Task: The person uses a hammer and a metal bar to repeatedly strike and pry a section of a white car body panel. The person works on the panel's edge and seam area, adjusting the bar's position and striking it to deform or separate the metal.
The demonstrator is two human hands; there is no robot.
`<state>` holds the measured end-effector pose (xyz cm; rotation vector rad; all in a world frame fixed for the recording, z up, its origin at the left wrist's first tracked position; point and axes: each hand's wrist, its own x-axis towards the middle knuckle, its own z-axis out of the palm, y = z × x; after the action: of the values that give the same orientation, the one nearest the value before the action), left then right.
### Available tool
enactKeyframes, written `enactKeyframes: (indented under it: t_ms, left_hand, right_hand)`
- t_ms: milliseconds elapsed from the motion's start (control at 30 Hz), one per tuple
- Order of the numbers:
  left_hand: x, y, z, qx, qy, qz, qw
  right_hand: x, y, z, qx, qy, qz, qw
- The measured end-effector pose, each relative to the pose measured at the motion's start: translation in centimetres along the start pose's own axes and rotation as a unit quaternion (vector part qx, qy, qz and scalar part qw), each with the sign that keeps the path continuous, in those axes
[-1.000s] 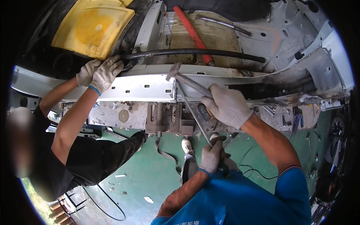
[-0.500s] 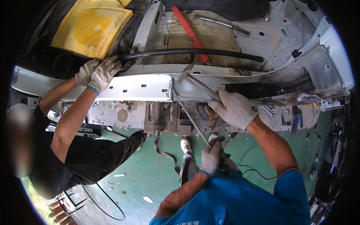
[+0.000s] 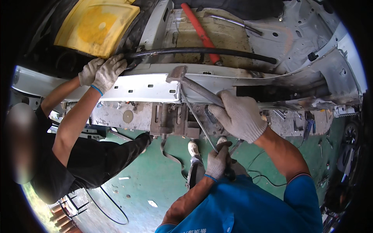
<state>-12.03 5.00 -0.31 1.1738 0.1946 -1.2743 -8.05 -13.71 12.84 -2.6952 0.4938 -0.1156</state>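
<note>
My gloved right hand (image 3: 241, 116) grips a steel hammer (image 3: 196, 87), its head raised over a seam in the white slotted panel (image 3: 138, 83) along the car body's edge. Lower down, my gloved left hand (image 3: 217, 163) is closed round a long metal rod (image 3: 196, 118), which slants up to that seam; its upper end is at the panel edge, below the hammer head. I cannot tell whether the hammer touches anything.
At left, a co-worker's gloved hands (image 3: 105, 73) grip near a long black bar (image 3: 206, 51). Inside the body lie a red cylindrical tool (image 3: 198, 29) and a yellow pad (image 3: 95, 27). Tools rest on a metal bench (image 3: 128, 116) over the green floor (image 3: 151, 182).
My right hand and the hammer swung slightly right, then back left over the rod's upper end. My left hand stays on the rod. The co-worker's hands have barely shifted.
</note>
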Motion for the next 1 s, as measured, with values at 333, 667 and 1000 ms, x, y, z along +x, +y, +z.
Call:
enactKeyframes:
  t_ms: [333, 667, 1000]
  left_hand:
    - [-0.2, 0.2, -0.2, -0.004, -0.017, -0.006, 1.0]
    - [-0.4, 0.5, -0.1, -0.014, -0.011, 0.004, 1.0]
    - [-0.7, 1.0, -0.1, -0.017, -0.014, -0.022, 1.0]
  right_hand:
    - [1.2, -0.4, 0.0, -0.049, 0.025, -0.035, 0.998]
    - [1.3, 0.4, 0.8, -0.068, -0.026, -0.024, 0.997]
    - [1.6, 0.6, 1.0, -0.068, -0.009, -0.019, 0.997]
